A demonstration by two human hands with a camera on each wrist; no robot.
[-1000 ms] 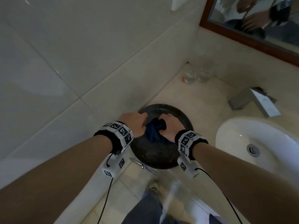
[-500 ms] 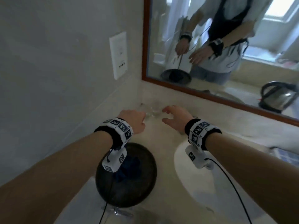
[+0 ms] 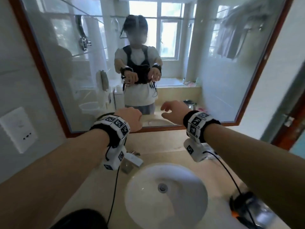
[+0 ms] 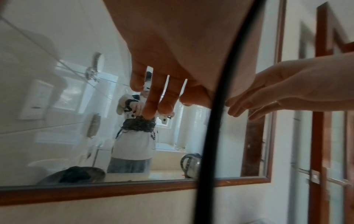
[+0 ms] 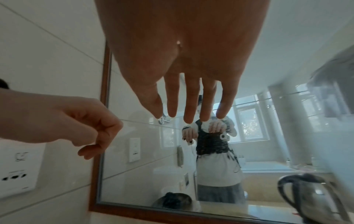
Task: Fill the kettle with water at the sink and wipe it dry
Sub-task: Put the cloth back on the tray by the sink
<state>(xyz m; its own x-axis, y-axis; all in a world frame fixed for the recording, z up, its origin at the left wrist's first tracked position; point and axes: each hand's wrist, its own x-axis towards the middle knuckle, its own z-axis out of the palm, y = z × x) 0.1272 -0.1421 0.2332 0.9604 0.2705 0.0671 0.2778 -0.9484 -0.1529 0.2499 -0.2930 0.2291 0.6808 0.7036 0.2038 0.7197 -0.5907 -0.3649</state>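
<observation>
The kettle [image 3: 247, 209], steel with a black handle, stands blurred on the counter at the bottom right, beside the white sink [image 3: 165, 187]. Its reflection [image 5: 310, 197] shows in the mirror. Both hands hover in the air above the far side of the sink, in front of the mirror. My left hand [image 3: 137, 121] has loosely curled fingers [image 4: 151, 109] and holds nothing. My right hand [image 3: 165, 110] is empty too, with its fingers [image 5: 189, 112] straight and slightly spread. Neither hand touches the kettle.
A dark bowl [image 3: 79, 219] sits on the counter at the bottom left; its reflection [image 4: 76, 175] shows a dark cloth inside. The faucet [image 3: 132, 160] stands behind the sink under my left wrist. A wall socket [image 3: 18, 129] is at the left, and the wood-framed mirror [image 3: 165, 129] fills the back.
Both hands have let go of the dark cloth in the bowl and risen into the air. The view has swung right and up, from the bowl to the sink and mirror.
</observation>
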